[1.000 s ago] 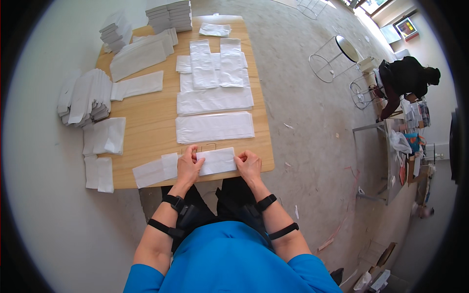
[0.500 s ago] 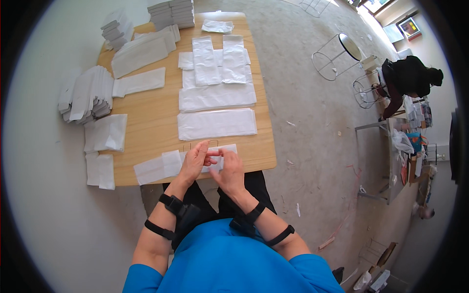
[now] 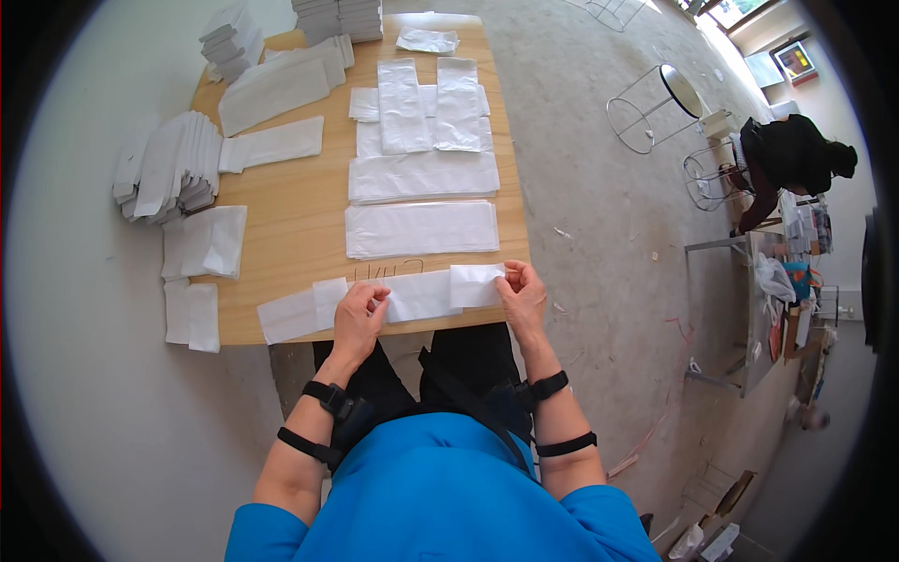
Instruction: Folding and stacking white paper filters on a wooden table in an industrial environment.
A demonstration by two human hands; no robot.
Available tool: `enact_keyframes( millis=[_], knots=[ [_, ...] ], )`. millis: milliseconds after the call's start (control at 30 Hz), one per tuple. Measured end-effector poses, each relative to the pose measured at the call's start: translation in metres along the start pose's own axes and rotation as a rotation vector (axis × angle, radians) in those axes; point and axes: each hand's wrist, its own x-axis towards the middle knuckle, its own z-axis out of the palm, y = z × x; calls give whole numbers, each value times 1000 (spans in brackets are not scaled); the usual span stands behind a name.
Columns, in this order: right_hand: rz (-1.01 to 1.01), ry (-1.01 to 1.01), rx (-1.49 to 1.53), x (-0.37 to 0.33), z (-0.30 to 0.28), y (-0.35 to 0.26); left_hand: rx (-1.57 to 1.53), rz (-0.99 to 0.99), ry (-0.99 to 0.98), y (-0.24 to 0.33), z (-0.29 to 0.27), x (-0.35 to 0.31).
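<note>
Apparently laying white piece (image 3: 476, 286) along white strip (image 3: 421, 296): right hand (image 3: 525, 298) pinching the piece's outer edge, left hand (image 3: 357, 317) at strip, grip unclear; next move likely needs edge alignment.

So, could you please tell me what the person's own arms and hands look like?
The left hand and right hand are bare, without gloves. Each forearm wears two narrow black straps, one nearer the hand, one farther up, with a dark boxy unit by the lower one. Short blue sleeves cover the upper arms.
</note>
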Motion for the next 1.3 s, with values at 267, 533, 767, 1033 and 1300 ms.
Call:
enact_keyframes(
  millis=[267,533,767,1033,1300],
  knots=[
    [22,-10,-131,16,-23,14,120,106,-16,-9,2,-4],
    [18,4,-56,14,-26,11,306,256,50,1,3,-3],
    [6,-36,-51,4,-23,-11,290,233,-41,-8,7,3],
    [-80,-222,127,-30,32,-56,-637,-289,-66,0,-2,7],
    [-120,-262,-44,-38,57,-47,-621,-452,21,-19,0,9]
  ],
)
